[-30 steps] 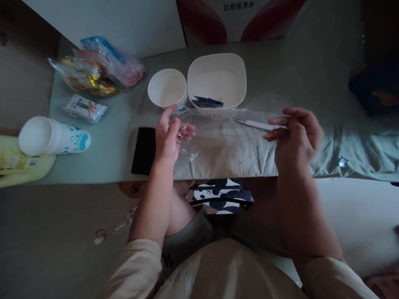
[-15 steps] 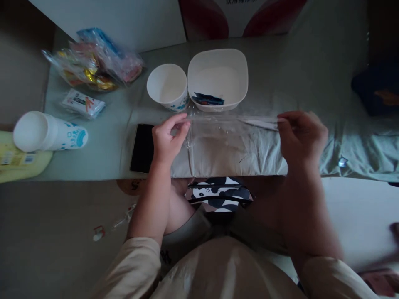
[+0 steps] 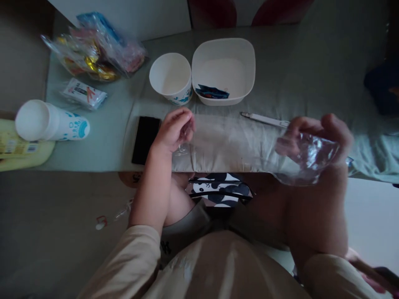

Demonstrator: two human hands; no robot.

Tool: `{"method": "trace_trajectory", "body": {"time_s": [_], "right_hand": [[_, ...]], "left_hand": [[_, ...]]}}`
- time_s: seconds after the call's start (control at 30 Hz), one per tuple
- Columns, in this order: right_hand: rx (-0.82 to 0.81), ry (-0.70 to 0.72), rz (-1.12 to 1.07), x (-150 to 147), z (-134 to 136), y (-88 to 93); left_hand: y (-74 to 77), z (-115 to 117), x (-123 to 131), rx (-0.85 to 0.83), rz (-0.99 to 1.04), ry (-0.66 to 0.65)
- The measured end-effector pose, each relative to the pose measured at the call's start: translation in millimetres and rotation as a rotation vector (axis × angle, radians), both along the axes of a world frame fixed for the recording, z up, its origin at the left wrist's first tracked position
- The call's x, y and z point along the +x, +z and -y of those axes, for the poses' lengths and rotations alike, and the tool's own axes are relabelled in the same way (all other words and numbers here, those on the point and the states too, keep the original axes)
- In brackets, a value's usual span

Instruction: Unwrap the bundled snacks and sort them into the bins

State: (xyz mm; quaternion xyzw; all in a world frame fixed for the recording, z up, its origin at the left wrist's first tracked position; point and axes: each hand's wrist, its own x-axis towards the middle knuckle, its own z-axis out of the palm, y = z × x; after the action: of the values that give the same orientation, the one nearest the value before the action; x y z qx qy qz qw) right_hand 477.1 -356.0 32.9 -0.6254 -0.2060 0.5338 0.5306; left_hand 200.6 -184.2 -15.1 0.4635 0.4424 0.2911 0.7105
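Note:
My right hand [image 3: 314, 141] is closed round a crumpled piece of clear plastic wrapper [image 3: 307, 160], held above the near edge of the cloth-covered table [image 3: 296, 70]. My left hand [image 3: 174, 128] is curled over the cloth beside a black phone [image 3: 145, 133], pinching a small clear scrap [image 3: 181, 148] of plastic. A white pen-like stick [image 3: 264, 119] lies on the cloth between my hands. Behind them stand a white paper cup [image 3: 171, 79] and a white square bowl [image 3: 223, 68] with a dark blue sachet [image 3: 212, 92] inside.
At the left lie a bag of wrapped sweets [image 3: 93, 50], a small white packet [image 3: 83, 93], a stack of paper cups on its side [image 3: 50, 124] and a yellow bottle [image 3: 21, 153]. A panda-print bag [image 3: 220, 189] sits at my knees. A dark object [image 3: 382, 89] lies far right.
The clear wrapper was stretched between both hands; now my right hand has pulled it away to the right and bunched it up. My left hand has curled shut by the phone.

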Motion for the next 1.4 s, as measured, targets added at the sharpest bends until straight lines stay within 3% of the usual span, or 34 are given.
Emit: {"method": "trace_trajectory", "body": {"time_s": [0.07, 0.13, 0.27, 0.33, 0.4, 0.47, 0.6, 0.67, 0.73, 0.97, 1.13, 1.27, 1.4], "right_hand": [[-0.07, -0.066, -0.079, -1, -11, -7.7], [-0.06, 0.016, -0.188, -10, -22, -20.3], [-0.092, 0.487, -0.262, -43, -32, -36.9], [-0.09, 0.772, -0.208, -54, -31, -33.8], [-0.009, 0.916, -0.175, -59, -28, -26.0], [0.103, 0.871, -0.223, -60, -23, -18.9], [0.161, 0.468, -0.236, -68, -21, -21.2], [0.154, 0.287, -0.09, -75, -25, -28.9], [0.159, 0.207, 0.068, -79, -28, -36.4], [0.147, 0.066, 0.478, -69, -23, -44.2], [0.184, 0.03, 0.489, -64, -23, -43.9], [0.3, 0.064, 0.497, -59, -19, -43.0], [0.568, 0.066, 0.601, -53, -17, -49.9]], "left_hand": [[-2.3, -1, 6, -0.101, -0.056, -0.118], [-4.8, -1, 13, -0.142, -0.083, -0.296], [-3.5, -2, 24, -0.186, -0.151, -0.541], [0.5, -4, 24, -0.2, -0.167, -0.555], [4.8, -6, 21, -0.237, -0.099, -0.547], [7.7, -5, 19, -0.289, 0.081, -0.48], [7.5, 12, 29, -0.356, 0.406, -0.261], [6.1, 24, 37, -0.366, 0.378, -0.3], [5.0, 31, 42, -0.337, 0.323, -0.354], [-3.5, 29, 35, -0.193, 0.218, -0.423], [-13.7, 32, 38, -0.157, 0.079, -0.451], [-12.2, 32, 39, -0.152, 0.142, -0.41], [-10.2, 30, 36, -0.217, 0.223, -0.42]]}}
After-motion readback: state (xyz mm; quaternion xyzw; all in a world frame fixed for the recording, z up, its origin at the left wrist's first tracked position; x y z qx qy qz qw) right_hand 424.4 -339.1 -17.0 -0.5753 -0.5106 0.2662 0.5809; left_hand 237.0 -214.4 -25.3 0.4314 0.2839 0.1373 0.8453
